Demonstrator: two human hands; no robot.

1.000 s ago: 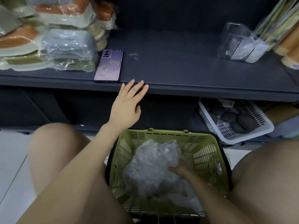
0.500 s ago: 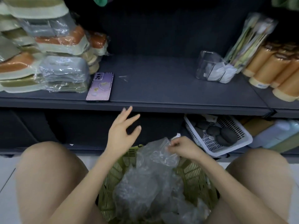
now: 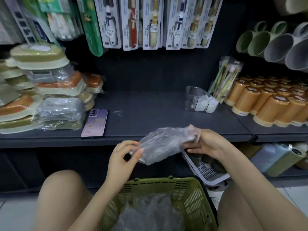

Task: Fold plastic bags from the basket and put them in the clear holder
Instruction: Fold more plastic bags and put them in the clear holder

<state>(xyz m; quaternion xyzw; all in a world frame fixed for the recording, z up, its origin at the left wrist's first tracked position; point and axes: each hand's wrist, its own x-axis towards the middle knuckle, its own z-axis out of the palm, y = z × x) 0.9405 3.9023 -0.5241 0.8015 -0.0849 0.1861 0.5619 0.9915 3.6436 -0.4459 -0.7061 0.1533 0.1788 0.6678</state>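
Note:
A crumpled clear plastic bag [image 3: 164, 144] hangs in the air in front of the dark shelf's edge, held between both hands. My left hand [image 3: 124, 157] pinches its lower left end. My right hand [image 3: 205, 143] grips its upper right end. Below, between my knees, the green basket [image 3: 191, 190] holds more crumpled clear bags [image 3: 148, 212]. The clear holder [image 3: 194, 98] stands on the shelf at the right, with folded white bags [image 3: 205, 104] inside it.
A purple phone [image 3: 95, 122] lies on the dark shelf [image 3: 150, 117] beside stacked packaged goods [image 3: 43, 97] at the left. Orange cylinders [image 3: 270, 100] crowd the shelf's right. A white basket [image 3: 206, 172] with dark items sits on the lower shelf.
My right hand has lifted one bag out of the basket up to shelf height. My left hand has come in and taken hold of the bag's other end. The view has tilted upward.

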